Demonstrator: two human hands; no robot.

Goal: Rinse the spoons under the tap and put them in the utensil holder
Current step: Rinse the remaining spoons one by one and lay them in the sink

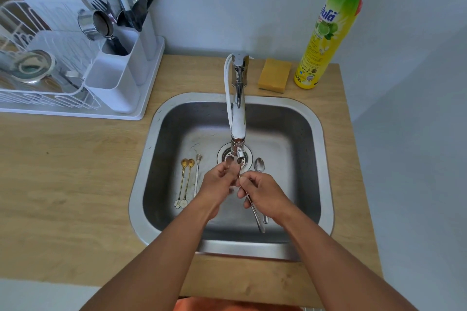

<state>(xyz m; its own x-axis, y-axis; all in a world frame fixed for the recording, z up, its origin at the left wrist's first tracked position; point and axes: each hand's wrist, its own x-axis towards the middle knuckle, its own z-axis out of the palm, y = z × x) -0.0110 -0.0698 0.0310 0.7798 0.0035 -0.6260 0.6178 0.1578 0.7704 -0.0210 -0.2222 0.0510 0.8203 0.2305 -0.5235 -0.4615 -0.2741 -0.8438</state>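
Over the steel sink, just below the tap's nozzle, both hands hold one silver spoon. My right hand grips its handle, which slants down to the right. My left hand pinches the bowl end near the nozzle. On the sink floor lie two gold spoons with flower ends, a thin silver spoon beside them, and another silver spoon right of the drain. The white utensil holder stands in the rack at the left, its rear compartments holding cutlery.
A white dish rack with a metal bowl sits on the wooden counter at the left. A yellow sponge and a tall green-yellow dish soap bottle stand behind the sink at the right.
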